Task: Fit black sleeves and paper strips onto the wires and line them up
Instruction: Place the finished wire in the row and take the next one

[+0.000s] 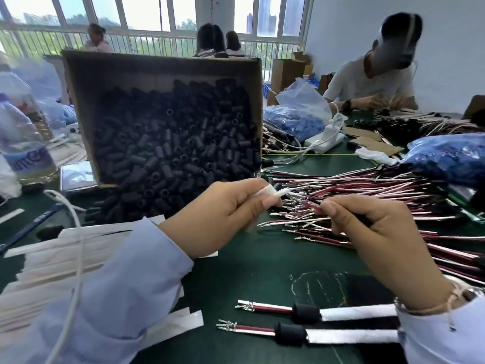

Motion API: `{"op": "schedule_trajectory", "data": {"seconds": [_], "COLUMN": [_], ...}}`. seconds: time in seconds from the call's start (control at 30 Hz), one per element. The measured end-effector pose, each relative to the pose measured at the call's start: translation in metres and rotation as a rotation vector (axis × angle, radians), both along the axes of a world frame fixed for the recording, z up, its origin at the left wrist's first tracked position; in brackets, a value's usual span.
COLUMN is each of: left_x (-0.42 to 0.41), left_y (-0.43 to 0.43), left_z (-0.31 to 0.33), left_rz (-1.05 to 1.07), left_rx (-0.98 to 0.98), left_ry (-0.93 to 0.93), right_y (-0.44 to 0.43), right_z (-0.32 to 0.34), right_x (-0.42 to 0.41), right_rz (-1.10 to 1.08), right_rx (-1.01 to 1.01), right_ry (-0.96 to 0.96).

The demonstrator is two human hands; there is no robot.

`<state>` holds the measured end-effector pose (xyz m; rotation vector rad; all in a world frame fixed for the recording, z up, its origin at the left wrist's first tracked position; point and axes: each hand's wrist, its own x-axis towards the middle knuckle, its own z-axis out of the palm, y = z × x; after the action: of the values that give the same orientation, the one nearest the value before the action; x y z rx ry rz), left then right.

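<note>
Lying parallel, two sleeved wires [273,308] (one strip [357,312] each)

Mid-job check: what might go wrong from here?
Right hand holds its wire above the loose wire pile; the terminals may snag neighbours.
The tilted box already spills black sleeves; the left hand, pinching a paper strip, could nudge more out.
The right cuff may knock the finished wires askew.

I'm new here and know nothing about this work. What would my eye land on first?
A tilted cardboard box heaped with black sleeves stands left of centre. Red-and-white wires sprawl across the green table to its right. The left hand pinches a white strip, the right hand a wire; two finished wires lie nearest.
</note>
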<state>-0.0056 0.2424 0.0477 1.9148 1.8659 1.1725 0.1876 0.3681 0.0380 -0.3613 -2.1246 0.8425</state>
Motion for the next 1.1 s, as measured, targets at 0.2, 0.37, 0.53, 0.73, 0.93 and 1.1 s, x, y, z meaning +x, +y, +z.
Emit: {"op": "schedule_trajectory", "data": {"seconds": [0.2, 0.37, 0.53, 0.73, 0.93, 1.1], "left_x": [-0.008, -0.006, -0.001, 0.000, 0.005, 0.030], "left_y": [0.000, -0.001, -0.003, -0.006, -0.013, -0.008], "left_z": [0.005, 0.008, 0.011, 0.014, 0.018, 0.002], "left_rz": [-0.061, -0.108, -0.182, -0.170, -0.089, -0.051], "left_rx": [-0.011, 0.011, 0.044, -0.007, -0.123, -0.253], "left_ry": [-0.077, -0.137, -0.176, -0.134, 0.122, 0.480], "right_y": [-0.004, -0.011, -0.014, -0.012, -0.014, -0.021], "right_z": [0.006, 0.010, 0.010, 0.011, 0.003, -0.013], "right_x": [0.007, 0.011, 0.014, 0.015, 0.009, -0.003], "right_rz": [0.006, 0.012, 0.013, 0.040, -0.033, 0.305], "right_rx": [-0.068, 0.021, 0.044, 0.054, 0.184, -0.082], "right_ry": [0.127, 0.123, 0.088, 0.032, -0.077, -0.365]}}
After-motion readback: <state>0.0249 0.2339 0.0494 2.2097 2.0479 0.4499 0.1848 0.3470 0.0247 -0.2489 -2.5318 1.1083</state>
